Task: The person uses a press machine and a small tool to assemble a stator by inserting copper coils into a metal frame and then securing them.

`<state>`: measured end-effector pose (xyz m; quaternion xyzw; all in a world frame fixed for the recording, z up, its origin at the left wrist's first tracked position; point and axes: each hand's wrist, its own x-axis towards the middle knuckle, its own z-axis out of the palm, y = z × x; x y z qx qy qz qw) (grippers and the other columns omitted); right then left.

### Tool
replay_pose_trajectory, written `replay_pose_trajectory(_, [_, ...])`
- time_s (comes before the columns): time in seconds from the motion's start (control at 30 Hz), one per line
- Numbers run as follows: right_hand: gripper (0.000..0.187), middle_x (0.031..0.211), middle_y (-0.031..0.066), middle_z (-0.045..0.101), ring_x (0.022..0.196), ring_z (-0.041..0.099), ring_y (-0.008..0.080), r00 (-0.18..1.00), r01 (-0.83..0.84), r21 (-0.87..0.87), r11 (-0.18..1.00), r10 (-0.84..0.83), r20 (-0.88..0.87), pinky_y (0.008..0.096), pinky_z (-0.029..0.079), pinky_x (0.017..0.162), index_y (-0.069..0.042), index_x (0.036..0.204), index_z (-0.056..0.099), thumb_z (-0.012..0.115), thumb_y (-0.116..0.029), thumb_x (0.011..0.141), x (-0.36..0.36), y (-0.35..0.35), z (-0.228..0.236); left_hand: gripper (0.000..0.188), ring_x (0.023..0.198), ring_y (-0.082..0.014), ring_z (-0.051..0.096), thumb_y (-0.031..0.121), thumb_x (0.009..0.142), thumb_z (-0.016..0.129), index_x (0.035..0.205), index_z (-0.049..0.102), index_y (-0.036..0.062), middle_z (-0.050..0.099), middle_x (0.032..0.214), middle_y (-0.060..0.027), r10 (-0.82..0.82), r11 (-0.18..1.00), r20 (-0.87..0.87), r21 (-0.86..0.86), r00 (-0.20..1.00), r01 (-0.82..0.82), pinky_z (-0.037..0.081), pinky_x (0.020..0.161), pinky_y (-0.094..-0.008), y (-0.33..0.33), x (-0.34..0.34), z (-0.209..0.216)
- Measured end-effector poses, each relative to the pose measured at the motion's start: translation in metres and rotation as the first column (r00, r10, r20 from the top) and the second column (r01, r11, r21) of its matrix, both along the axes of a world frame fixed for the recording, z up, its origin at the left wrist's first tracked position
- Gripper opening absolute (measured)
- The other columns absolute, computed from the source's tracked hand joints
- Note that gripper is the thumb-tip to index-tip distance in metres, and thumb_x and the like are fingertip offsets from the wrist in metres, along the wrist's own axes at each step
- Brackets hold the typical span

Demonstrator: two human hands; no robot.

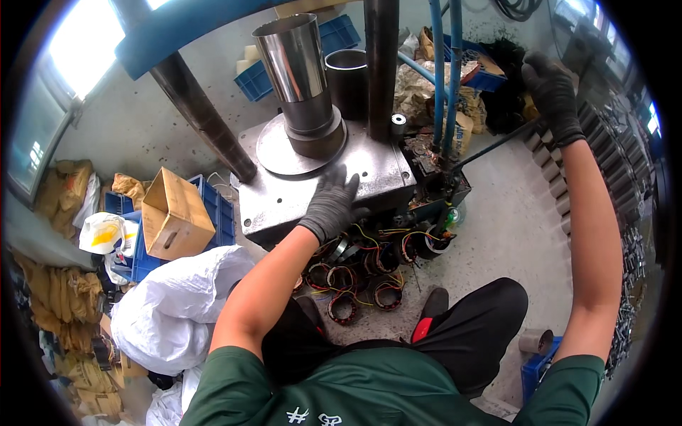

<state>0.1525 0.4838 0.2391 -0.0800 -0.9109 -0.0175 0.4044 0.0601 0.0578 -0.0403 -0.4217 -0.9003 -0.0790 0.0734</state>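
Note:
My left hand [331,202], in a dark grey glove, lies with spread fingers at the front of a metal press plate [266,202]. Its fingertips are close to a round flange [273,150]. A metal sleeve [310,121] stands upright on that flange, with a shiny open-topped cylinder [290,60] above it. My right hand [550,96], gloved alike, is raised at the far right with curled fingers. A dark lever [497,145] runs up toward its wrist; whether the fingers hold anything is hidden.
Several wound stator rings [343,309] with coloured wires lie on the floor below the plate. Dark columns [381,71] and blue pipes [452,78] rise around the press. A cardboard box [177,213] and white sack [181,305] are at left; stacked metal cylinders [604,163] stand at right.

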Motion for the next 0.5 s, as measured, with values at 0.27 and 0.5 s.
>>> replay_pose_trajectory(0.27, [0.031,0.104,0.0234,0.074,0.097,0.072,0.0398,0.999,-0.044,-0.074,0.996,0.045,0.016,0.0454,0.056,0.089,-0.005,0.116,0.07,0.062,-0.03,0.099,0.005,0.002,0.001,0.085,0.156,-0.0411,0.026,0.048,0.095,0.069,0.16,0.034,0.0057,0.031,0.167,-0.0236,-0.193,0.98,0.082,0.068,0.978,0.187,0.022,0.128,-0.0536,0.019,0.0,0.003])
replay_pose_trajectory(0.5, [0.028,0.1,0.0222,0.074,0.094,0.073,0.0387,1.0,-0.021,-0.094,0.995,0.023,0.014,0.0454,0.056,0.086,-0.005,0.112,0.071,0.063,-0.029,0.098,0.003,0.0,0.0,0.088,0.157,-0.0443,0.023,0.06,0.099,0.058,0.159,0.032,0.0014,0.028,0.167,-0.0272,-0.082,0.996,0.115,-0.024,0.99,0.086,0.02,0.128,-0.0535,0.05,-0.045,0.01])
